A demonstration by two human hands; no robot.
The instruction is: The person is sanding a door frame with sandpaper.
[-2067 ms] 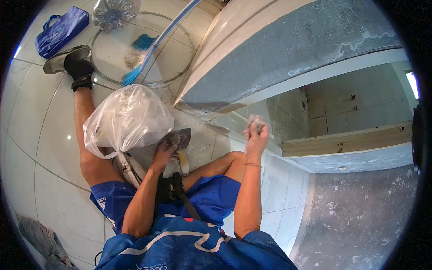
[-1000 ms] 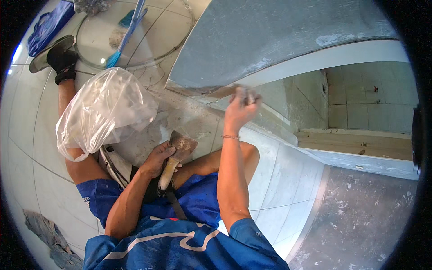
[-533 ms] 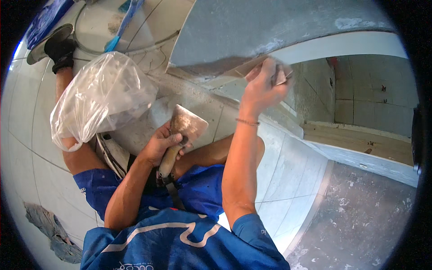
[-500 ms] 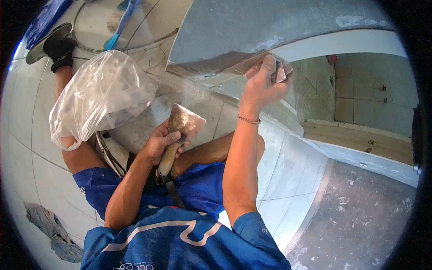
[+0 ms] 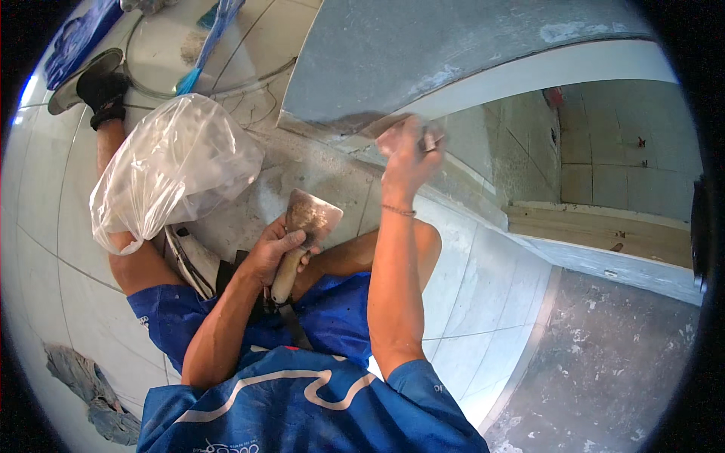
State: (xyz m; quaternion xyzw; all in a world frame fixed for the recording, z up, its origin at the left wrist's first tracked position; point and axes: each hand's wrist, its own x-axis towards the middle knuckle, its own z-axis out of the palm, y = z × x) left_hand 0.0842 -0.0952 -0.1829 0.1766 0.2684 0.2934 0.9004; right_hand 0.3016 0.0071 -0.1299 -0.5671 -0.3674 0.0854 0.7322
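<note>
My left hand is closed round the wooden handle of a putty knife, its wide blade smeared and pointing up and away. My right hand grips a folded, pinkish-brown piece of sandpaper. That hand is reached forward and smeared by motion. It is at the lower edge of the grey wall panel, where a white strip borders an opening; whether the sandpaper touches the edge I cannot tell.
A clear plastic bag stands by my left leg. Beyond it lie a cable and a blue strip of plastic. A grey rag is on the tiles at lower left. A tiled recess opens to the right, above a ledge.
My right hand, with the sandpaper, has moved left and slightly nearer along the panel's edge. My left hand still holds the putty knife in nearly the same place.
</note>
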